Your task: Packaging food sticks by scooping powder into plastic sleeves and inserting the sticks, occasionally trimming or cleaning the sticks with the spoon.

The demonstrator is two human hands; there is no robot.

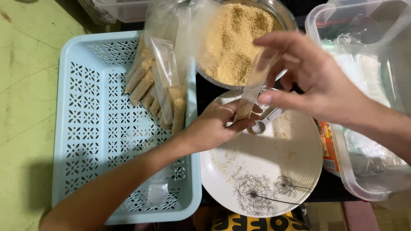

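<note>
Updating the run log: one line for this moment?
left hand: grips narrow bag bottom | right hand: pinches bag top | below: spoon, plate

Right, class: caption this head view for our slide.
Both hands, left hand and right hand, hold a narrow clear plastic sachet above a white dandelion-print plate.

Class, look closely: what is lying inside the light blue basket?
Inside the basket lie narrow filled packets and clear bags. Anything beneath that pile is hidden.

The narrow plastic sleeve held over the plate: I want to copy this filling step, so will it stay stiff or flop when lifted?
The sleeve is thin clear film, so its empty top probably flops. Its crumb-packed bottom, in the left hand, likely stays firmer. The right hand steadies the top, suggesting it sags unsupported.
</note>
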